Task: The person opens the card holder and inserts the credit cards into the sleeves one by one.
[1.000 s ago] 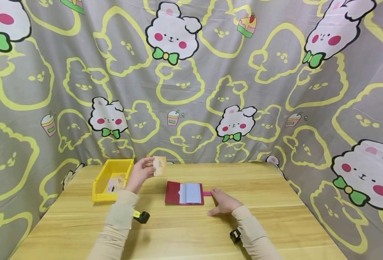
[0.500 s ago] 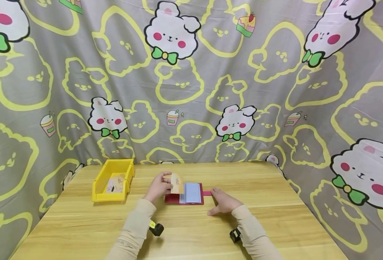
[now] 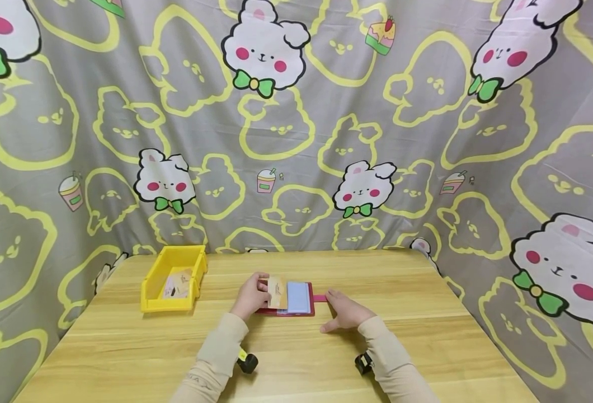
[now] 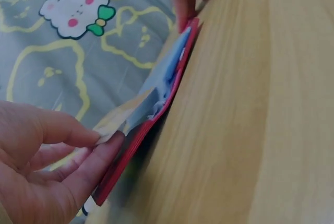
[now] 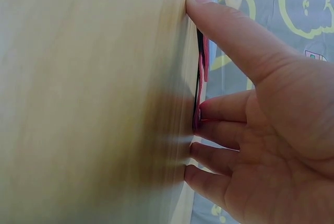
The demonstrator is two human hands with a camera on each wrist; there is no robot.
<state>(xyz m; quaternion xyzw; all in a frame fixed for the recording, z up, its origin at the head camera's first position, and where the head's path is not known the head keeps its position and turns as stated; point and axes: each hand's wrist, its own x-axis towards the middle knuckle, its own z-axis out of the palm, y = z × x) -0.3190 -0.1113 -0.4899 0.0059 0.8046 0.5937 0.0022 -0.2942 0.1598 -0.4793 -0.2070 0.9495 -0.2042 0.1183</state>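
1. Pinching one yellowish card by its edge, the left hand has thumb and fingers closed on it; the card tilts just past those fingertips, above the booklet's left part.
2. Unfolded beneath the left fingers lies one red booklet with pale blue pages; card and fingers block most of its left cover, and whether the card touches a page I cannot tell.
3. One pink strap runs from the booklet to the right hand, whose fingers are extended and relaxed, thumb apart, tips touching strap and table.
4. Well left of the left fingers stands one yellow bin holding overlapping cards, their exact number unclear.
5. Nearer than the fingers, two black devices sit, one at each wrist.
6. Under everything is one wooden table, its near edge cut off; beyond the fingers hangs a rabbit-patterned curtain.
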